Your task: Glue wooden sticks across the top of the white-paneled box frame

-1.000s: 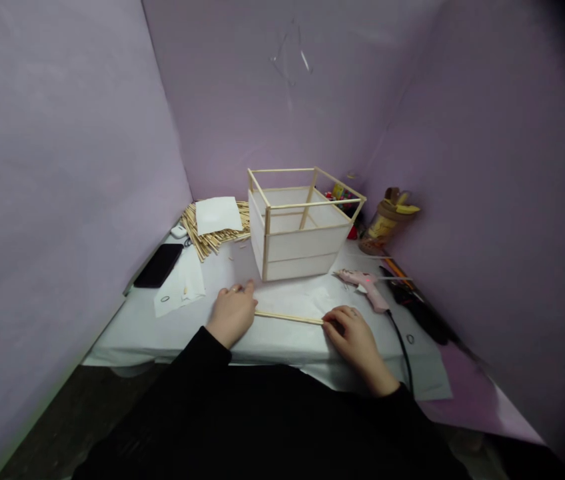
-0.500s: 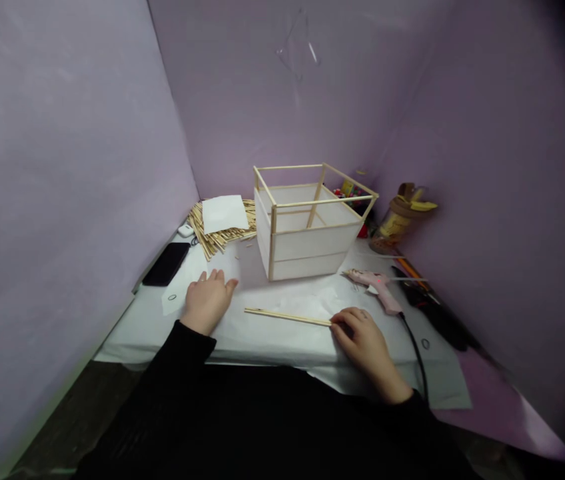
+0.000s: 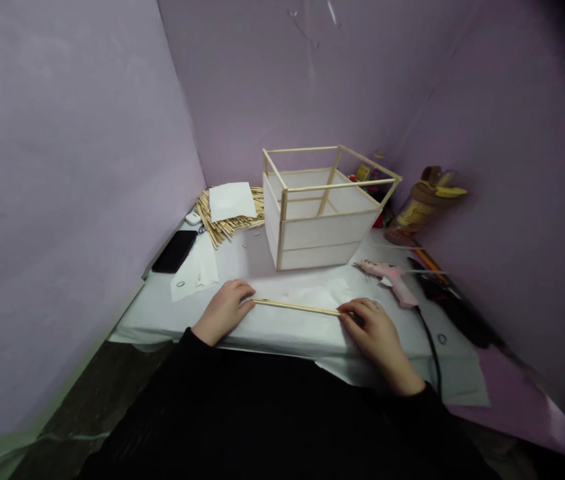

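Two thin wooden sticks [image 3: 295, 307] lie side by side on the white table cover near the front edge. The fingers of my left hand [image 3: 226, 308] close on their left end. My right hand [image 3: 371, 327] pinches the right end between thumb and fingers. Behind them stands a box-shaped frame [image 3: 330, 233] of wooden sticks, its lower part walled with white sheet and its upper part bare. To the right of the frame, a pink glue gun [image 3: 395, 280] lies on its side, with its black cord running toward the front edge.
At the back left, a white paper square [image 3: 232, 201] covers part of a pile of sticks [image 3: 220, 233]. A black phone [image 3: 175, 251] and a paper scrap [image 3: 195, 275] lie at left. A jar [image 3: 412, 210] and black-handled tools [image 3: 455, 313] stand or lie at right. Walls enclose the table.
My left hand has moved right, from beside the paper scrap to the sticks' left end. My right hand keeps its hold on the other end. The camera view has shifted slightly.
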Tool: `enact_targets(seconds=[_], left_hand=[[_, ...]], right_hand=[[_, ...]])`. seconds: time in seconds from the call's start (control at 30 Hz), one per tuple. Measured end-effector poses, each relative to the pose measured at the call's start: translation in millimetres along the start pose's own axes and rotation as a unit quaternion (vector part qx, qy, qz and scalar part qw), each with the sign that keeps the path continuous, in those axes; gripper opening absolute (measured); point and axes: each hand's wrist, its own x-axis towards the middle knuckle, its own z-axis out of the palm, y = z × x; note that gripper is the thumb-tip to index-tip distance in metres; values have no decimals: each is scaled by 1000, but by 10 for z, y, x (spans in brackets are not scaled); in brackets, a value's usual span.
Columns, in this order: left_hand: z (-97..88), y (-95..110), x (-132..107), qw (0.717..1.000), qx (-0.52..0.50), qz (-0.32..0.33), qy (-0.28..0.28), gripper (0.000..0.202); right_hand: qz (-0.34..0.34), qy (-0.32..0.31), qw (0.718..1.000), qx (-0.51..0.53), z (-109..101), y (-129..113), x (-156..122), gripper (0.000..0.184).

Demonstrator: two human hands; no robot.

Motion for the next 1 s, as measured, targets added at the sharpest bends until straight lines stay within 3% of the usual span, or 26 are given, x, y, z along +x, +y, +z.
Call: enact_targets(seconds=[0.2,0.37,1.0], left_hand=[[18,-73,2,1000,-24,18,6,14],[73,-146,-3,999,-38,24,26,13],[57,-108,25,998,-63,26,18,10]], right_hand=[[45,42,997,47,-177,140,-76,26],[55,27,998,14,-306,142,-111,23],[33,16,999,-21,-141,18,-18,15]])
